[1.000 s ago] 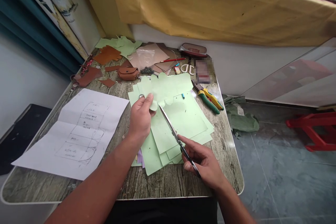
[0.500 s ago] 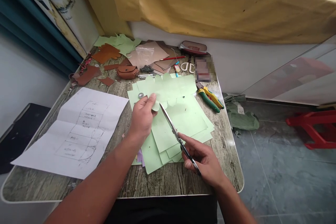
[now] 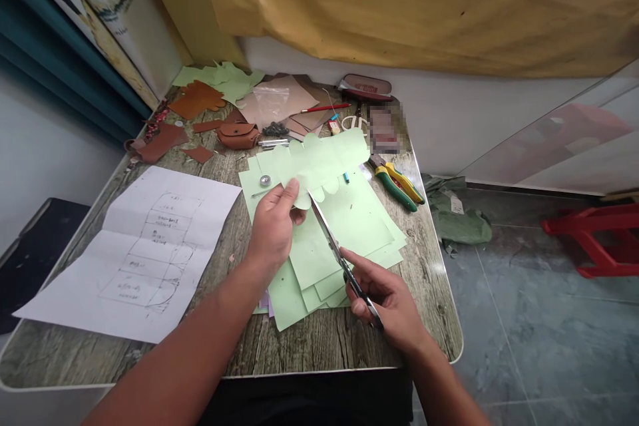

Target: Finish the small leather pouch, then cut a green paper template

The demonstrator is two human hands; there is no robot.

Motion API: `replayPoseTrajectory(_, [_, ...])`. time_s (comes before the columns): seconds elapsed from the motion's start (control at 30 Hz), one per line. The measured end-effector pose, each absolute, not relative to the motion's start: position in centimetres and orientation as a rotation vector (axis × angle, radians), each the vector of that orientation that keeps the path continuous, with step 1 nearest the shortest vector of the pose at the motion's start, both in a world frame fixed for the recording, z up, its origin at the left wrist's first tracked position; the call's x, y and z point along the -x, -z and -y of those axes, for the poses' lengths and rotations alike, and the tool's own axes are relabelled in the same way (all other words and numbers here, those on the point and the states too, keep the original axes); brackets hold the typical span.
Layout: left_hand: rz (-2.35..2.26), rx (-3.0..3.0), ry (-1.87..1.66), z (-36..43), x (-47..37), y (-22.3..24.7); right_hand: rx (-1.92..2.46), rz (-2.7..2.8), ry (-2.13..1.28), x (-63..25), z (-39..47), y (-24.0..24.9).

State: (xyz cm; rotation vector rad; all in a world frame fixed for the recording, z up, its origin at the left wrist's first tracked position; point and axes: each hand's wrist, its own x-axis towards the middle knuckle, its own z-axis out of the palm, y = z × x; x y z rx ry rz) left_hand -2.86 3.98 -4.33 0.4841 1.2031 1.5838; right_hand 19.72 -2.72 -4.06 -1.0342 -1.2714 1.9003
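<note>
My left hand (image 3: 273, 223) pinches a light green paper cutout (image 3: 327, 154) with scalloped edges between thumb and fingers. The cutout is held above a stack of green paper sheets (image 3: 344, 233). In my right hand (image 3: 382, 299) is a pair of scissors (image 3: 332, 239), its handles partly hidden by my fingers. The scissor tips meet the cutout's lower edge, just right of my left thumb. A small round metal piece (image 3: 265, 180) lies on the stack near my left hand.
A creased white sheet with a drawn pattern (image 3: 144, 246) lies at left. Pliers (image 3: 397, 183) rest at right. Behind are a small brown leather pouch (image 3: 237, 135), leather scraps (image 3: 197, 100) and a red pencil (image 3: 327, 107). A red stool (image 3: 594, 239) stands on the floor.
The green cutout has tilted, its right end shifting up and left, uncovering a small blue piece on the stack. The scissors stay at its edge. The whole view has shifted slightly.
</note>
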Motion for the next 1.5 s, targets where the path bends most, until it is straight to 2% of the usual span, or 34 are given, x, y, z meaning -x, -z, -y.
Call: replayPoseTrajectory(1.5, [-1.154, -0.433, -1.596, -3.98, 2.41, 4.57, 0.932, 1.271, -1.847, -19.83, 2.74, 4.30])
